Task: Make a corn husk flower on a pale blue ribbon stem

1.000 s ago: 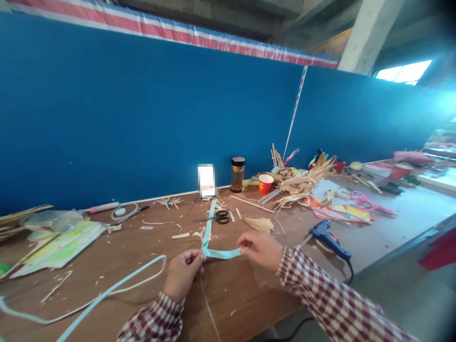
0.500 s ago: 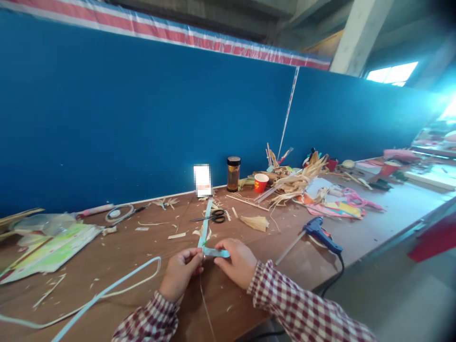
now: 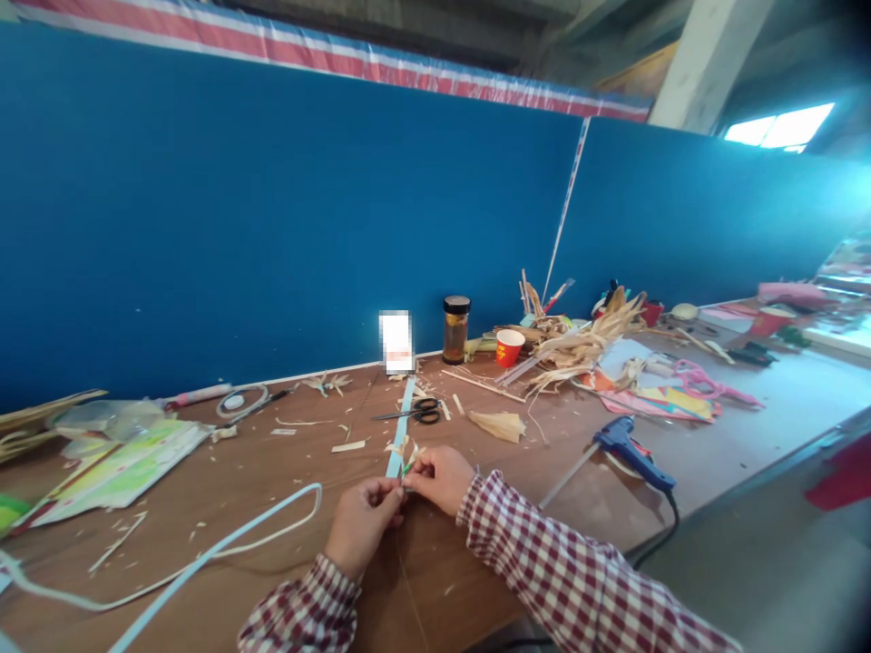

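A small green-tipped piece, apparently unfinished, is pinched over the table by the closed fingertips of the left hand and right hand, while the blue strip beyond is crossed by untouched scissors.

No lettering can be read with certainty. The red cup carries yellow marks on its side, too small and blurred to make out; the pixelated white panel shows only a faint reddish band, and a pale slip on the table is illegible.
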Demonstrator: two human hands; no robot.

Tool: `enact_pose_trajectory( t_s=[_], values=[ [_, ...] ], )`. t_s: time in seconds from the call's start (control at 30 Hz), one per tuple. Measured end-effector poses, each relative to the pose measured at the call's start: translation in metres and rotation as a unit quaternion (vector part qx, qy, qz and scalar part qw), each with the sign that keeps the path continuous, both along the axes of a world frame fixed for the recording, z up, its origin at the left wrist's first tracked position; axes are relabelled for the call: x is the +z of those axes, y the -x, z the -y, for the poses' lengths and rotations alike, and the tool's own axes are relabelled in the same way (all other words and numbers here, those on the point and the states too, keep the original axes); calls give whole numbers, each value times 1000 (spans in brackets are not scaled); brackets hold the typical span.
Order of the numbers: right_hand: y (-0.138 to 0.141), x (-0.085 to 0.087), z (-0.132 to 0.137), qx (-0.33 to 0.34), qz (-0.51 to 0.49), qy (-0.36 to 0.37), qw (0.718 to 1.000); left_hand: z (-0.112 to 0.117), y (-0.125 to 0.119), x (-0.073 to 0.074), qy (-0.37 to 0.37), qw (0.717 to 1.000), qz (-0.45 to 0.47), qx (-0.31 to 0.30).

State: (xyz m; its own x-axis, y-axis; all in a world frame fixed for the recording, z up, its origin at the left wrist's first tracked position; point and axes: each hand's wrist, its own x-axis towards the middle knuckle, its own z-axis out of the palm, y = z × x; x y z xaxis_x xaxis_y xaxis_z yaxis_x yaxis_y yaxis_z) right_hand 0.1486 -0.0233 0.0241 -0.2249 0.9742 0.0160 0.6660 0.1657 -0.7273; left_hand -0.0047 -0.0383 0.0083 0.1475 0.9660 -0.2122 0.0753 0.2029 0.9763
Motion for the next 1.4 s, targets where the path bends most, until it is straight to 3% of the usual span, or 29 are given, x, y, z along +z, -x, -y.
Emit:
enact_pose_trajectory(
  t_s=[0.17, 0.27, 0.47, 0.7, 0.87, 1.1, 1.4],
  values=[
    [3, 3, 1, -33, 94, 8, 995, 2, 0, -8, -90, 986, -138, 3],
    [4, 5, 4, -36, 128, -12, 991, 6, 1, -5, -156, 957, -244, 4],
    [4, 3, 7, -31, 137, -24, 990, 18, 7, 10, -221, 896, -376, -80],
    [5, 0, 5, -29, 147, -26, 988, 13, 25, 5, -421, 797, -402, -162],
    [5, 0, 5, -24, 156, -20, 987, 7, 35, -8, -480, 737, -426, -214],
    [3, 0, 5, -16, 145, -30, 989, 14, 35, -5, -480, 722, -448, -217],
    [-6, 0, 8, 10, 141, -47, 989, 23, 31, 3, -449, 740, -447, -227]
  ],
)
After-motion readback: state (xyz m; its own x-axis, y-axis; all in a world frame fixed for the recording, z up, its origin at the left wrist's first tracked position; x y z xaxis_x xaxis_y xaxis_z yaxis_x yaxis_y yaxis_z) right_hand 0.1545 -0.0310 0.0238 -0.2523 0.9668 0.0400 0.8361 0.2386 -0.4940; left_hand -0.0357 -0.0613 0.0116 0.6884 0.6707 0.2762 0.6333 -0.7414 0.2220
